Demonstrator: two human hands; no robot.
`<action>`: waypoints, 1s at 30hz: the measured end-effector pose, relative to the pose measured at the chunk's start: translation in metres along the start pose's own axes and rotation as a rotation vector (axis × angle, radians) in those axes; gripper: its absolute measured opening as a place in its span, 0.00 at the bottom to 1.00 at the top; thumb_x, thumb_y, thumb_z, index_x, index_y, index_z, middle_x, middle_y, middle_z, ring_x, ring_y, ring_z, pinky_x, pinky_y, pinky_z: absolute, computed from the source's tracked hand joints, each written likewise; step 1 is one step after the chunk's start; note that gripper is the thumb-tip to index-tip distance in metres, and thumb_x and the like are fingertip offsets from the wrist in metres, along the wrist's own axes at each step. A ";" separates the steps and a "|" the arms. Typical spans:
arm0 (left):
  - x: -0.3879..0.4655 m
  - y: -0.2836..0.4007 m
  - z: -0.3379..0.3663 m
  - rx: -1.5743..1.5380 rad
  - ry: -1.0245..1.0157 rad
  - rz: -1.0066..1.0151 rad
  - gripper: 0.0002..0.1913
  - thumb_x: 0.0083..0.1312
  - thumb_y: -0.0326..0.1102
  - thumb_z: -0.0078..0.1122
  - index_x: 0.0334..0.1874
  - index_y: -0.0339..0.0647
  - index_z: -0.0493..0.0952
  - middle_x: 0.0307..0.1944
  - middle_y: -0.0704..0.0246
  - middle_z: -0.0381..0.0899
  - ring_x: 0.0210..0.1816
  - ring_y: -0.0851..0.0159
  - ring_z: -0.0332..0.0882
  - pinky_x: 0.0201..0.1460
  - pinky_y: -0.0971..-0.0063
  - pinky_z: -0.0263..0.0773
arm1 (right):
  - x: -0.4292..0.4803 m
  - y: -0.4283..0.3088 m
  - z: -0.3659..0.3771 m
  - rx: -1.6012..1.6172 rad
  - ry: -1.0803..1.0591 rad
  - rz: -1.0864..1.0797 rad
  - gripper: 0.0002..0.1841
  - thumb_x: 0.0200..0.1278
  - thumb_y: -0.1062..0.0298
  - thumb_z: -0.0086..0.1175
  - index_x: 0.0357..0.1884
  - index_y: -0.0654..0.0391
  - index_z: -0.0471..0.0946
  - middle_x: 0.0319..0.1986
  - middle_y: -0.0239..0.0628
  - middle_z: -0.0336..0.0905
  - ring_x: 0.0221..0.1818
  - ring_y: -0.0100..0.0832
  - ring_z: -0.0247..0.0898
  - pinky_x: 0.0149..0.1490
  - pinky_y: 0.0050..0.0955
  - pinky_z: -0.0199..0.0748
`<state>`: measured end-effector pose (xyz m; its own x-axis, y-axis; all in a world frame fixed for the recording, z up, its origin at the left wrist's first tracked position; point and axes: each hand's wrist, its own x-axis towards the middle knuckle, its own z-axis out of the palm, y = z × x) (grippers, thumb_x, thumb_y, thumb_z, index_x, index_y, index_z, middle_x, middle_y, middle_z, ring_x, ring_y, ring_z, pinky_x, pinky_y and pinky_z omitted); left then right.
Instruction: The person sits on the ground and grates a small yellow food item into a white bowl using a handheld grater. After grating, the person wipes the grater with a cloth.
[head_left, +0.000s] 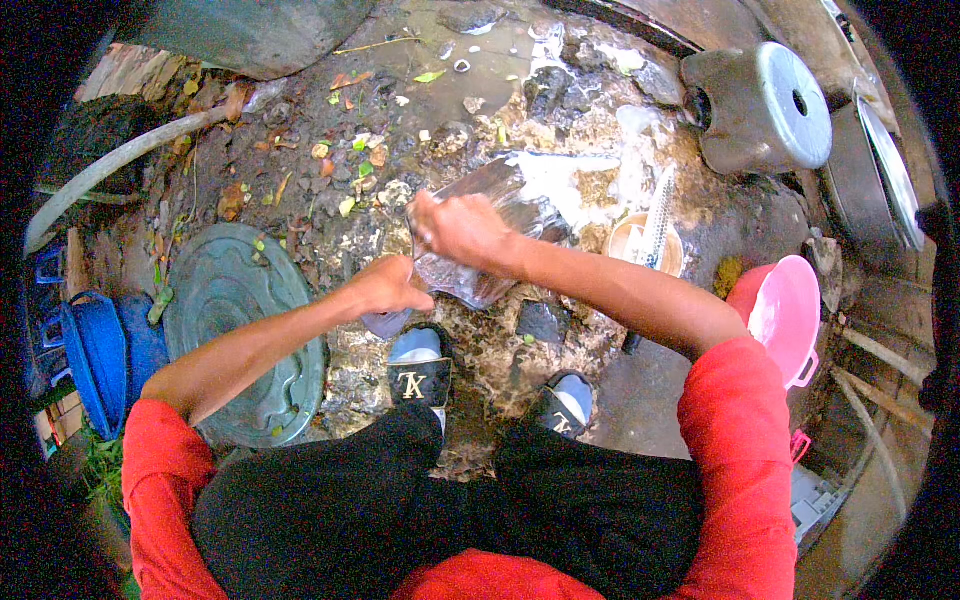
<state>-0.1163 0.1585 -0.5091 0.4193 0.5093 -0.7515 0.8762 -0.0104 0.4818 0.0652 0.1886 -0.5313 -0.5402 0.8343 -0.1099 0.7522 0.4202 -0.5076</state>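
Note:
A dark, wet flat panel (480, 289) lies tilted on the muddy ground before me, streaked with white suds. My right hand (465, 229) is over its left part, fingers curled and blurred; whatever is in them is hidden. At the panel's near left corner is my left hand (390, 285), its thumb and fingers closed at the edge. Just under that hand shows a pale lilac piece (386, 322), mostly covered. Thick soap suds (559, 184) spread over the panel's far side. To the right sits a small round bowl (619, 240), with a long white serrated or bristled tool (658, 217) across it.
A green round lid (240, 337) lies at left, near blue plastic containers (97, 360). At right are a stool (795, 105), a metal pot (862, 180) and a pink basin (787, 322). A pale hose (135, 154) curves at upper left. Puddled water (450, 60) lies ahead.

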 end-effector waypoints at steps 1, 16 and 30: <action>0.000 -0.001 0.000 -0.012 0.013 0.013 0.20 0.47 0.45 0.69 0.34 0.34 0.80 0.26 0.58 0.82 0.28 0.60 0.80 0.33 0.65 0.74 | 0.005 0.014 0.000 -0.033 0.006 0.013 0.15 0.64 0.58 0.48 0.43 0.61 0.68 0.23 0.54 0.79 0.27 0.54 0.79 0.33 0.51 0.76; 0.001 0.001 0.001 -0.056 0.017 0.024 0.19 0.46 0.45 0.69 0.32 0.34 0.80 0.25 0.62 0.81 0.27 0.63 0.79 0.32 0.67 0.73 | -0.001 0.050 -0.005 -0.013 0.088 0.226 0.18 0.61 0.60 0.47 0.43 0.66 0.71 0.23 0.56 0.79 0.29 0.55 0.79 0.36 0.52 0.77; -0.002 -0.008 0.004 -0.095 0.035 0.080 0.20 0.48 0.46 0.69 0.33 0.35 0.80 0.24 0.61 0.80 0.26 0.63 0.77 0.31 0.65 0.72 | -0.002 0.108 -0.011 -0.084 0.117 0.374 0.18 0.65 0.55 0.47 0.45 0.60 0.70 0.28 0.54 0.80 0.33 0.55 0.79 0.40 0.53 0.75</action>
<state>-0.1232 0.1542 -0.5131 0.4767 0.5401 -0.6936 0.8131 0.0289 0.5814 0.1517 0.2364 -0.5760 -0.1801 0.9682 -0.1739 0.9199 0.1031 -0.3784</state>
